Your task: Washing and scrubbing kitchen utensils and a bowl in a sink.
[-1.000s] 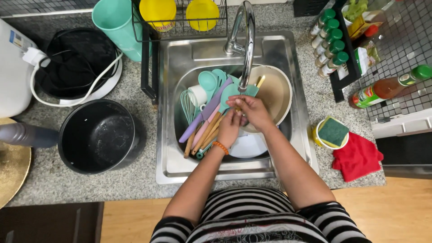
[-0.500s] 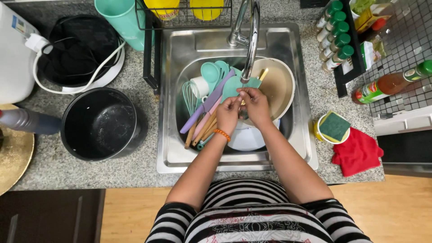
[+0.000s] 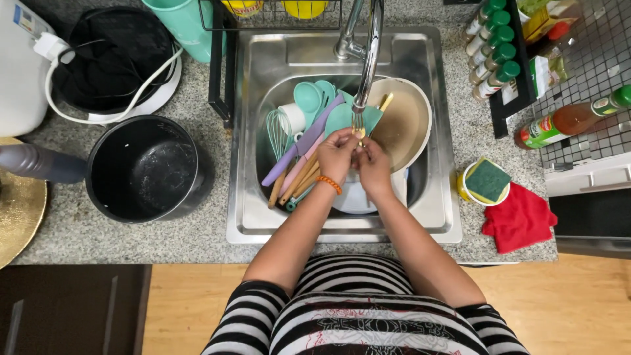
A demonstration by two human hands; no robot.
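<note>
1. My left hand (image 3: 336, 154) and my right hand (image 3: 373, 165) meet over the sink (image 3: 434, 217), right under the spout of the tap (image 3: 368, 59), where water runs down.
2. The fingers of both hands are curled and pinched together around something small at the stream; I cannot tell what it is, since my fingers cover it.
3. An orange band (image 3: 327, 185) sits on my left wrist.
4. Just behind my hands a beige pan (image 3: 404, 121) leans in the sink, with a teal spatula (image 3: 342, 118) lying against it.
5. To the left of my hands lies a heap of utensils: a whisk (image 3: 277, 135), a purple spatula (image 3: 299, 151), teal spoons (image 3: 309, 102) and several wooden handles (image 3: 296, 184).
6. A white plate (image 3: 358, 200) lies under my wrists.
7. On the bench to the left stands a black pot (image 3: 148, 167); to the right sit a green sponge (image 3: 488, 179) on a yellow tub and a red cloth (image 3: 519, 220).
8. Green-capped spice jars (image 3: 490, 49) stand in a rack at the back right.
</note>
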